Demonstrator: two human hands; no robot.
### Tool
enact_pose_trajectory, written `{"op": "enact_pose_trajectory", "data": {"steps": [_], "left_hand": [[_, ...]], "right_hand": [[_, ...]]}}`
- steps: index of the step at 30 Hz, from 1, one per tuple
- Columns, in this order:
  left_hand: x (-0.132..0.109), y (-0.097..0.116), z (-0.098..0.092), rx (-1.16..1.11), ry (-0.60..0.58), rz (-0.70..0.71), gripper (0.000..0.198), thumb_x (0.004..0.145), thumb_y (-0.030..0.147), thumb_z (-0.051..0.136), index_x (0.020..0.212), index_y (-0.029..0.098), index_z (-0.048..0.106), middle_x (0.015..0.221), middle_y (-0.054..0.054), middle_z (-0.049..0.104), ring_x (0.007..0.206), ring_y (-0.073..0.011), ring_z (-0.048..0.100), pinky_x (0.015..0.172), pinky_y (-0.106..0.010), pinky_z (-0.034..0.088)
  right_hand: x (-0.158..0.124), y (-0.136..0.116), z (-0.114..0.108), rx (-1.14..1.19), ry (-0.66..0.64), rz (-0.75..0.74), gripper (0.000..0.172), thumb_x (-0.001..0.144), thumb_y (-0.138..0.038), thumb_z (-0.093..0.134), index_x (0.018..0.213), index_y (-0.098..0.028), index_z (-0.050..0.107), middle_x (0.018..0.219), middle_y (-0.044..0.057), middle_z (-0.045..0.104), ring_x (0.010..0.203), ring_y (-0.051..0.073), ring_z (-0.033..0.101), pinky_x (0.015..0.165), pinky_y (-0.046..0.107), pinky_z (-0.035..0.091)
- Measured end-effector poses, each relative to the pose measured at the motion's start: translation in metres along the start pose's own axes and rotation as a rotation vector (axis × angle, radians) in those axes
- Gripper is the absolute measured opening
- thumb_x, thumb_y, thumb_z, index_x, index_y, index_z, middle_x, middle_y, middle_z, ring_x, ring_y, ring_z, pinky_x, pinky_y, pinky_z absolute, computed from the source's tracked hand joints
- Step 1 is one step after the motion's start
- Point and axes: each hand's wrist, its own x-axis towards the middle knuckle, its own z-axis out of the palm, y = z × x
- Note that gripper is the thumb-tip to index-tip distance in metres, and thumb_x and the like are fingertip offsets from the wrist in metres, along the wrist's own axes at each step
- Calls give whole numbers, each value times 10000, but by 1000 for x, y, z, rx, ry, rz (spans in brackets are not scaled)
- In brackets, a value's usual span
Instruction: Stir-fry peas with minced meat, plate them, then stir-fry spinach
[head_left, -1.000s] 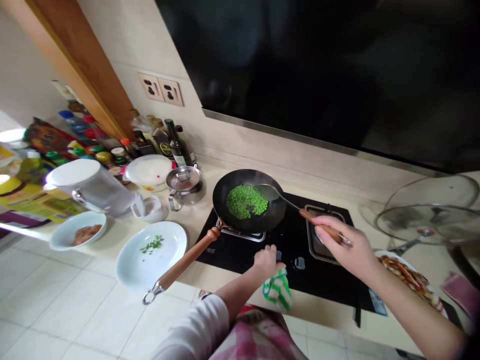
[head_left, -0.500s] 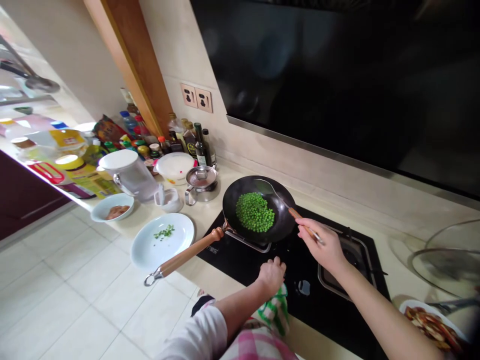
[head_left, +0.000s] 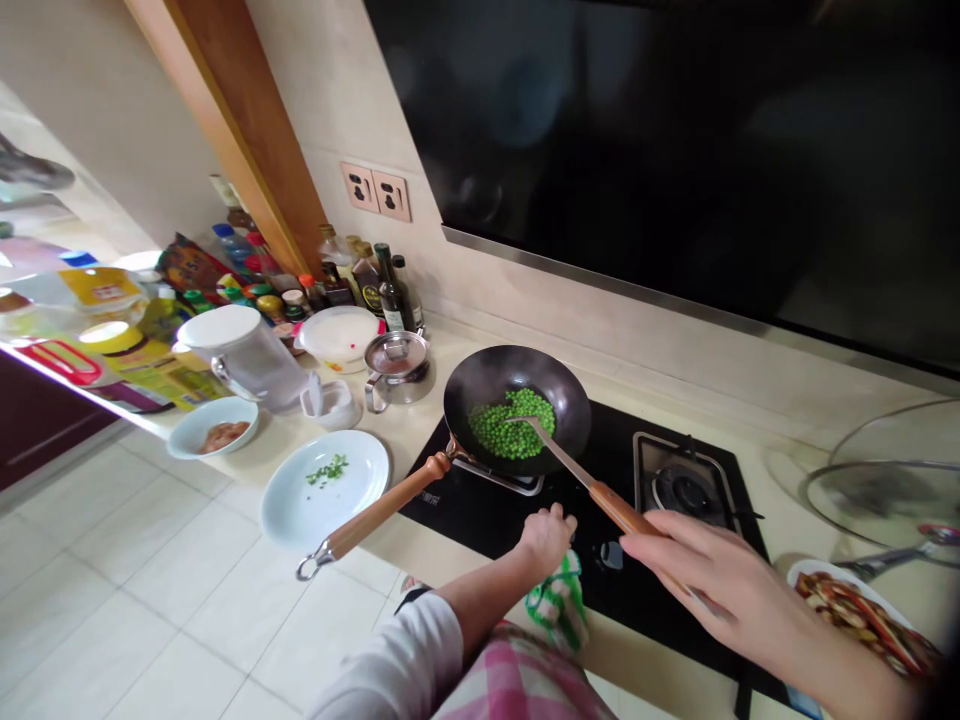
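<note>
My right hand [head_left: 720, 580] is closed around the wooden handle of a metal wok spatula [head_left: 574, 465]. The blade rests among green peas [head_left: 517, 420] in a dark wok [head_left: 570, 400] on the left burner, from which faint steam rises. The wok's long wooden handle [head_left: 390, 505] sticks out to the front left, untouched. Low over the front of the black hob [head_left: 487, 515], my left hand [head_left: 547, 535] has its fingers curled; what they grip is hidden. A green and white cloth [head_left: 559, 605] hangs just below that hand. A hob knob [head_left: 611, 555] lies to its right.
Left of the wok are a plate with chopped greens [head_left: 277, 500], a bowl of meat [head_left: 180, 440], a lidded steel pot [head_left: 397, 370], a pitcher [head_left: 247, 350] and several bottles [head_left: 394, 290]. On the right stand a burner [head_left: 682, 490], a glass lid [head_left: 885, 500] and a plate of sliced food [head_left: 862, 610].
My right hand has drawn back toward me and to the right. The spatula blade has come from the wok's far side into the peas, which have shifted. My left hand stays about where it was.
</note>
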Motion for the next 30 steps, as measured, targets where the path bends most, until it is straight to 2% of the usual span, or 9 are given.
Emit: {"op": "enact_pose_trajectory", "data": {"steps": [3, 7, 9, 12, 15, 19, 23, 27, 30], "left_hand": [[-4, 1, -4, -17, -6, 1, 380, 850, 305, 566, 1222, 233, 541, 1173, -132, 540, 1051, -318, 593, 789, -410, 520], [-24, -2, -13, -55, 18, 17, 484, 858, 336, 536, 1322, 242, 438, 1232, -123, 523, 1083, -314, 571, 822, -409, 518], [-39, -8, -19, -82, 29, 36, 539, 839, 333, 556, 1349, 261, 398, 1259, -101, 513, 1081, -292, 573, 846, -393, 514], [-62, -25, -26, -130, 41, 37, 517, 823, 323, 579, 1316, 277, 429, 1243, -68, 530, 1044, -248, 598, 870, -351, 506], [-84, -49, -29, -178, 63, -8, 457, 828, 315, 590, 1268, 265, 476, 1237, -61, 545, 1054, -216, 603, 893, -305, 490], [-101, -77, -28, -211, 74, -60, 334, 866, 269, 541, 1196, 222, 535, 1213, -72, 566, 1010, -187, 626, 869, -270, 485], [-88, -76, -23, -190, 32, -46, 258, 878, 259, 508, 1117, 203, 588, 1139, -75, 610, 950, -195, 650, 833, -281, 493], [-49, -47, -21, -126, -3, 15, 306, 875, 309, 512, 1175, 264, 555, 1170, -52, 605, 1013, -213, 635, 852, -299, 490], [-29, -30, -18, -64, -19, 16, 342, 882, 322, 493, 1215, 248, 512, 1174, -75, 602, 1024, -232, 631, 846, -325, 496]], "right_hand": [[-3, -22, -16, 8, -5, 7, 329, 861, -165, 496, 1128, -291, 642, 992, 63, 699, 778, 160, 692, 643, 202, 557], [12, -22, 6, 111, 14, 111, 305, 884, -154, 491, 1101, -285, 661, 938, 45, 713, 749, 150, 693, 648, 218, 556], [23, -9, 23, 223, 128, 196, 237, 903, -196, 511, 1067, -263, 668, 929, 43, 715, 758, 151, 696, 679, 236, 566], [41, 14, 46, 474, 376, 461, 179, 893, -317, 577, 1023, -225, 660, 880, 43, 718, 690, 154, 701, 652, 267, 593], [58, 32, 65, 743, 598, 744, 332, 848, -456, 626, 1027, -177, 633, 757, 39, 706, 593, 163, 691, 572, 286, 602], [61, 42, 78, 953, 753, 955, 468, 746, -538, 700, 984, -144, 609, 618, 22, 683, 492, 174, 668, 447, 262, 564], [49, 38, 78, 938, 903, 1006, 439, 751, -507, 706, 987, -150, 609, 601, 19, 686, 469, 163, 662, 435, 235, 548], [43, 27, 81, 936, 893, 1027, 425, 764, -513, 691, 978, -155, 611, 611, 16, 685, 486, 174, 673, 435, 239, 553], [32, 16, 79, 927, 923, 1014, 390, 795, -494, 673, 993, -164, 609, 644, 22, 698, 501, 177, 680, 453, 254, 565]]}}
